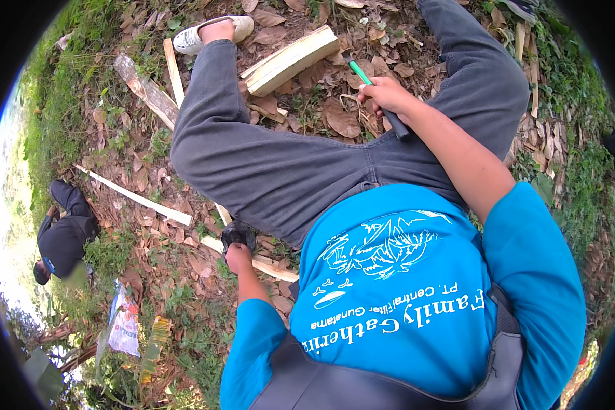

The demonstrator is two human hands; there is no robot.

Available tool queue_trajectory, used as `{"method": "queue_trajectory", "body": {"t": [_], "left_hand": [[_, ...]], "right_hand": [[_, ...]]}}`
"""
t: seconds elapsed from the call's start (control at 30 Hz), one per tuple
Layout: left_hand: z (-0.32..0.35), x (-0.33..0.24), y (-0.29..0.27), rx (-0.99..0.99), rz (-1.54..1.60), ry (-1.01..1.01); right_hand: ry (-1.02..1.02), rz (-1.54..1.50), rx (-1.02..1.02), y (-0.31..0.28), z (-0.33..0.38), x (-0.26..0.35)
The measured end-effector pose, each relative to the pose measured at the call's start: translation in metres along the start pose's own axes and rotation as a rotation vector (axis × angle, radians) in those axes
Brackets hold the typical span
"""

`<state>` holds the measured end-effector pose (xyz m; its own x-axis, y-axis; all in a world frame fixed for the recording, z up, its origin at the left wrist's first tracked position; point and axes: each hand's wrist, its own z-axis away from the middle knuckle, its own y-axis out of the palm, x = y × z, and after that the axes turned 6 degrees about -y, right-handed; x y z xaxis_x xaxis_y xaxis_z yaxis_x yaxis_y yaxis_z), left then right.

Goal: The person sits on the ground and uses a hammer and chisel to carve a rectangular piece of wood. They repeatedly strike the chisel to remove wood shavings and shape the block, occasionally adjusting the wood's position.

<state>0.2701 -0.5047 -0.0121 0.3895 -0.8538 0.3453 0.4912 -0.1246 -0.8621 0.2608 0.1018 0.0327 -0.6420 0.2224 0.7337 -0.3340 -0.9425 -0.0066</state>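
My right hand [387, 98] is closed around a long-handled tool [397, 126] with a black grip and a green section. The dark far end of the tool is hard to make out against the leaves, beside a thick split piece of wood [292, 60] on the ground between my legs. Down by my left thigh, my left hand [238, 240] wears what looks like a black glove and appears closed. A pale wood strip [273, 268] runs under that hand; whether my fingers hold it is hidden.
Dry leaves and grass cover the ground. A weathered plank [145, 90], a thin stick [174, 72] and a long pale strip [137, 196] lie to the left. A person in dark clothes [68, 229] is bent over at far left, near a white printed sack [124, 321].
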Motion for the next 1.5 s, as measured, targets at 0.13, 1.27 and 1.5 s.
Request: {"method": "queue_trajectory", "body": {"t": [0.13, 1.27, 1.5], "left_hand": [[0.031, -0.016, -0.067, -0.093, 0.191, 0.116], [0.109, -0.505, -0.151, 0.795, 1.355, 0.808], [0.089, -0.525, -0.150, 0.625, 1.374, 0.746]], "right_hand": [[-0.018, -0.129, -0.018, -0.005, -0.003, 0.002], [-0.077, -0.548, -0.152, -0.034, -0.020, 0.012], [-0.048, -0.552, -0.198, -0.033, -0.028, 0.011]]}}
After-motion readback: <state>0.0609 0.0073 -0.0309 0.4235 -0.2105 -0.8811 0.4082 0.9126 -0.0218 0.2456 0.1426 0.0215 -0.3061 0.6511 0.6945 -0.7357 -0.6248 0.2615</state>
